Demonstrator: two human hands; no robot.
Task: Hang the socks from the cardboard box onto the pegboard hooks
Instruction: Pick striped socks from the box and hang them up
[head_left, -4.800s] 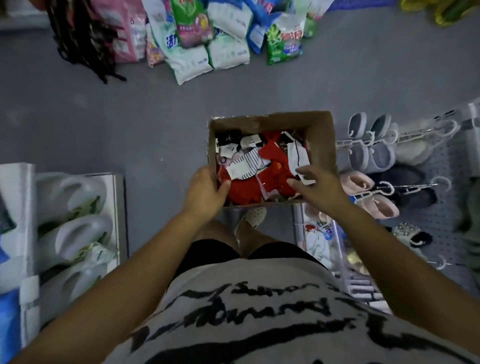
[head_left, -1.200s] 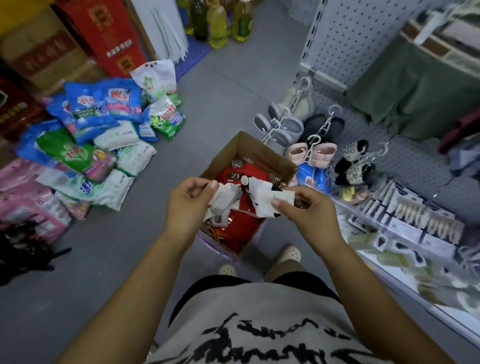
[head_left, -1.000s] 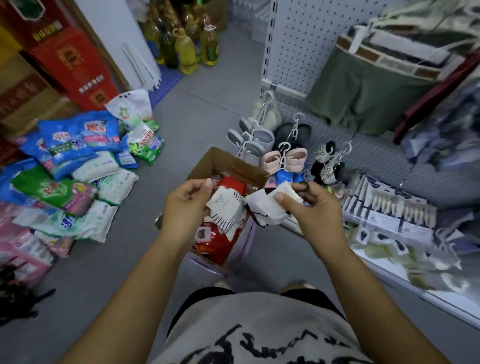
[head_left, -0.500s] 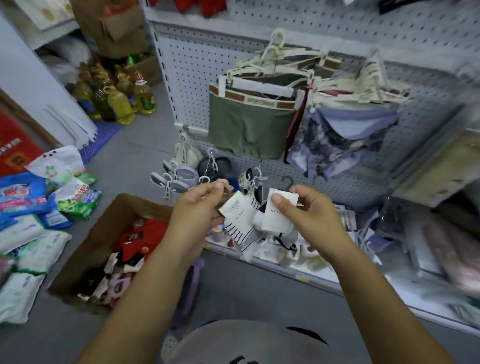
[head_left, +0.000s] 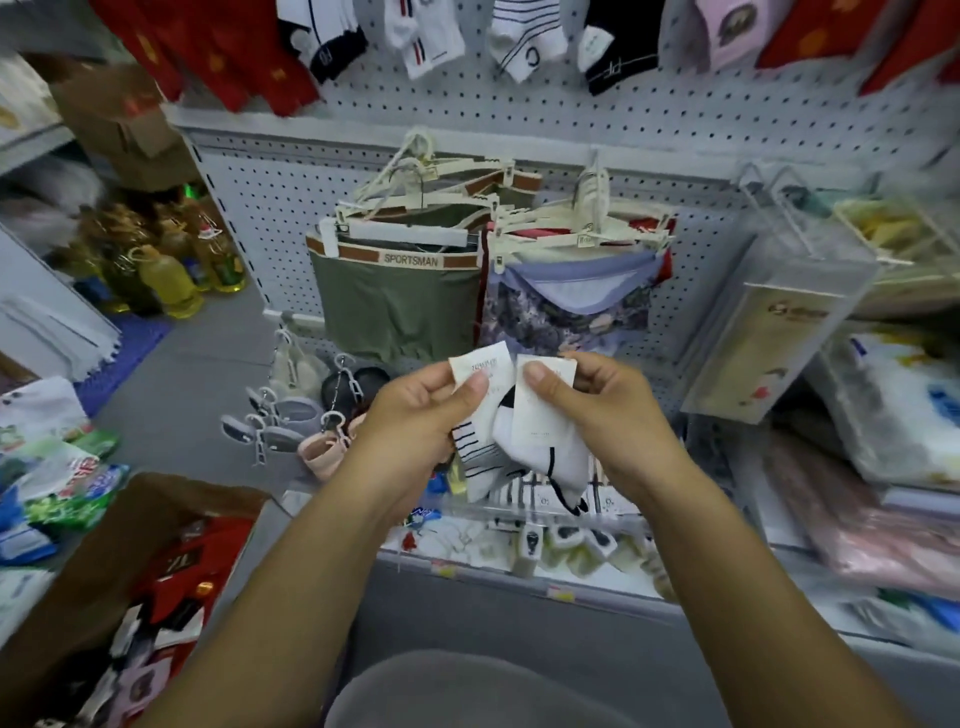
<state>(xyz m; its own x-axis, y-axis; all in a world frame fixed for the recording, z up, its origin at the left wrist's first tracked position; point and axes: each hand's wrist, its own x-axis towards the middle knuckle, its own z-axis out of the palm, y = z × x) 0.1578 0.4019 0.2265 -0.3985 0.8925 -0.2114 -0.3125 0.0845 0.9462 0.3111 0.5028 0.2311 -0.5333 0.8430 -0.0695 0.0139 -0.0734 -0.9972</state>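
My view has lifted since a moment ago: a row of hung socks has come in at 12 o'clock, and the cardboard box has slid down to 8 o'clock. Both hands have kept their socks.

The grey pegboard fills the upper half from 10 to 2 o'clock. The grey floor runs off at 9 o'clock, with oil bottles standing at the pegboard's foot and detergent bags lying beyond the box. A shelf ledge of small packaged goods crosses below my hands toward 4 o'clock. Olive boxer briefs with a SPORTSMAN waistband hang on clip hangers at centre, with floral briefs just beside them at their 3 o'clock. Small slippers hang on clips at 9 o'clock of my hands.

The box holds red socks and carded pairs, blurred.

My left hand pinches a striped sock pair, white with dark bars, by its white paper card, thumb on top. My right hand pinches a white sock pair with black trim the same way. The two pairs touch at centre, in front of the briefs and above the ledge, on no hook.
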